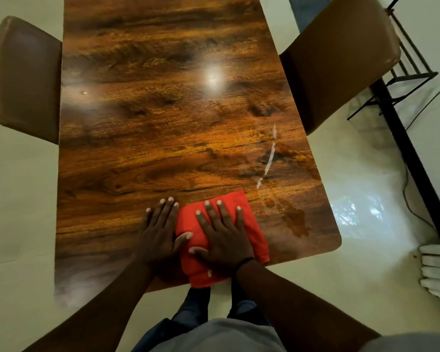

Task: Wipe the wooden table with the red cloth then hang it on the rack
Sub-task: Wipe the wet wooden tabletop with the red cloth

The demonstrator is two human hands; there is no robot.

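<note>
Right hand (224, 235) pressed flat, fingers spread, on folded red cloth (249, 219) at near edge of glossy brown wooden table (163, 123). Left hand (160, 229) open, flat beside, thumb touching cloth. Soft, light, limp; likely best pinched at a corner for black metal rack (404, 80), far right.

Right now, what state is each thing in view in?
red cloth: folded, flat on the table near its front edge.
right hand: flat on the cloth, fingers spread.
left hand: flat on the table, thumb on the cloth.
wooden table: glossy, streaked at right.
two chairs: pushed in.
black rack: bare.
</note>
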